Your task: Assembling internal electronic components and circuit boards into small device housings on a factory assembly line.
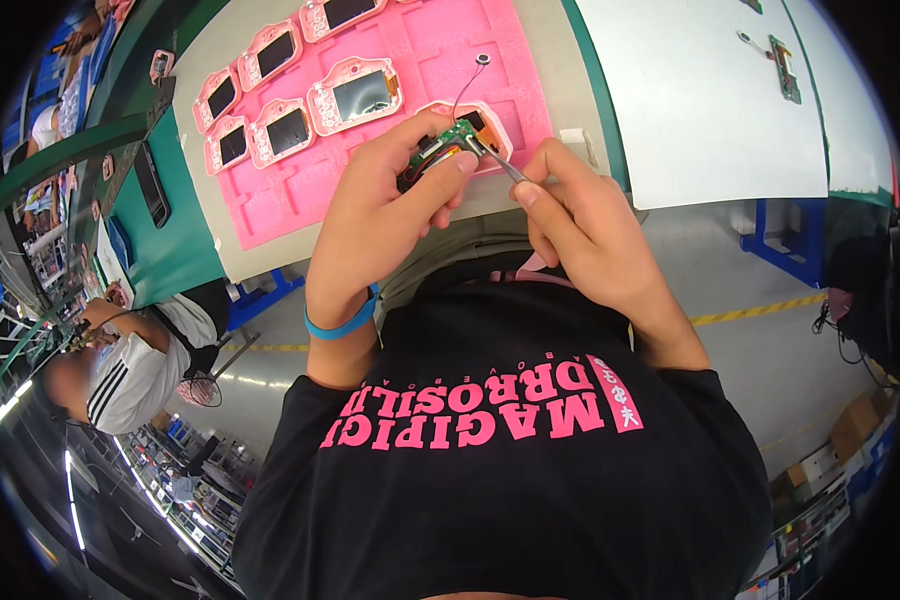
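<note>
The table (175,250) is bright, and the little green board (460,132) near its front edge looks quite clear. One screen (362,97) shines pale. Past the table's left edge it is dim and fuzzy, with long white lamps (73,502) glowing. Straight lines bend near the round rim, and outside it is black.

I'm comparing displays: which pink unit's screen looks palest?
The third pink unit from the left in the nearer row, just beyond the left hand: its screen looks silvery grey; other visible screens look dark.
</note>
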`<action>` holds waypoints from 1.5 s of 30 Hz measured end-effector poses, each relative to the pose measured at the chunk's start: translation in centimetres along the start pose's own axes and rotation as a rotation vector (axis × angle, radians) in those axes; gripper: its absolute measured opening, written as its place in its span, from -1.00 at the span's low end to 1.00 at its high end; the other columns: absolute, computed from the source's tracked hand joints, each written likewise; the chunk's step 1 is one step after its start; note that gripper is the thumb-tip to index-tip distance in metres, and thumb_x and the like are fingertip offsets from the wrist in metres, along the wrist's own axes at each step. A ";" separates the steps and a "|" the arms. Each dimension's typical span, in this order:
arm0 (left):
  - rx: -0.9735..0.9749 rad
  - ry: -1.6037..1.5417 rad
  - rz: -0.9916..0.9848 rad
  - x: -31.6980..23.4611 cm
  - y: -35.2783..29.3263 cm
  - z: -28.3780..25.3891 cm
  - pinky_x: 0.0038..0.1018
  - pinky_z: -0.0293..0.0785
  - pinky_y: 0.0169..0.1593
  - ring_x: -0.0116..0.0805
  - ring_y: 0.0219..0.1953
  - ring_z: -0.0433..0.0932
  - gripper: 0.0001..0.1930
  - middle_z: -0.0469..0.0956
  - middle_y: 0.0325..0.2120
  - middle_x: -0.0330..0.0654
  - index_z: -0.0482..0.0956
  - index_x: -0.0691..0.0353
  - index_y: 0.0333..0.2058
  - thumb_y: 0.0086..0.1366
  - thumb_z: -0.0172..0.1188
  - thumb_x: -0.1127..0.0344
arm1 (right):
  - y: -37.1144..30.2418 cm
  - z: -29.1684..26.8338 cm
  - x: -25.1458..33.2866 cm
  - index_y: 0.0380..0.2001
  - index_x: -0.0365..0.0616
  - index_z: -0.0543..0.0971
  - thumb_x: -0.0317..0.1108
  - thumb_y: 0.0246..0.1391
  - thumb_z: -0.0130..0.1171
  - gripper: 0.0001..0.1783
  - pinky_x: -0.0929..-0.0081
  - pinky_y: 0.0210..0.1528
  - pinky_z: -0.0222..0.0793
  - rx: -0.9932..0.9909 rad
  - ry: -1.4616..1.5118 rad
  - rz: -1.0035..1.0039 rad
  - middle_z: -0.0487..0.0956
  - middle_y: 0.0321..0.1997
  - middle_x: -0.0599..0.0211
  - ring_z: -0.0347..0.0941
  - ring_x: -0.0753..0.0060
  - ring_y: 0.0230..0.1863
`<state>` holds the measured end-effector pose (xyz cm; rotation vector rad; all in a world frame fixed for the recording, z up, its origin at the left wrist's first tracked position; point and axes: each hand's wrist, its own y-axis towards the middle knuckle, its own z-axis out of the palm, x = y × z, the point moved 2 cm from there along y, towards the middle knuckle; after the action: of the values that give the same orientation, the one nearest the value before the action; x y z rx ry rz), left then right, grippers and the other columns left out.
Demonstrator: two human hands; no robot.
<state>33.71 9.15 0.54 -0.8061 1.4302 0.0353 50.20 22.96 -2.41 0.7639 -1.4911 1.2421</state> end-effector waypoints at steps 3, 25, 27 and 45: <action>-0.025 0.047 0.028 -0.2 0.2 0.6 -0.69 0.24 -0.52 -0.62 -0.56 0.42 -0.76 0.58 -0.47 -0.32 0.64 0.30 0.05 0.49 0.24 0.36 | -0.2 0.1 0.1 -0.15 -0.10 0.39 -0.44 0.51 0.00 -0.95 0.63 -0.51 0.09 0.008 0.013 0.007 0.46 -0.66 0.48 0.21 0.60 -0.66; 0.079 -0.163 0.084 -1.9 1.0 0.9 -0.61 0.53 -0.60 -0.24 -0.51 0.69 -0.30 0.71 -0.24 0.04 0.59 0.27 0.28 0.68 -0.25 -0.22 | 2.8 -0.7 1.5 -0.10 -0.18 0.75 -0.68 -0.02 0.34 -0.63 0.50 -0.14 0.46 -0.207 -0.595 -0.819 0.70 0.01 0.31 0.55 0.34 -0.13; 0.067 -0.146 0.074 -2.4 0.6 0.7 -0.60 0.52 -0.58 -0.25 -0.50 0.68 -0.35 0.70 -0.25 0.02 0.59 0.27 0.28 0.68 -0.20 -0.16 | 2.9 -0.9 1.6 -0.10 -0.18 0.75 -0.68 -0.03 0.35 -0.62 0.50 -0.15 0.47 -0.202 -0.574 -0.794 0.70 0.01 0.32 0.55 0.34 -0.13; -0.184 0.598 0.436 0.2 -0.9 -0.9 -0.51 0.44 -0.29 -0.42 -0.40 0.48 -0.39 0.57 0.02 -0.27 0.62 0.12 0.22 0.14 0.37 0.55 | 3.2 0.5 2.5 -0.06 -0.10 0.71 -0.68 -0.05 0.38 -0.56 0.44 -0.13 0.51 -0.289 -0.808 -0.611 0.70 -0.04 0.36 0.57 0.39 -0.17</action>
<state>33.41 7.90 0.83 -0.6640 2.1785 0.2816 46.43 23.65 -1.05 1.4798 -1.7958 0.2306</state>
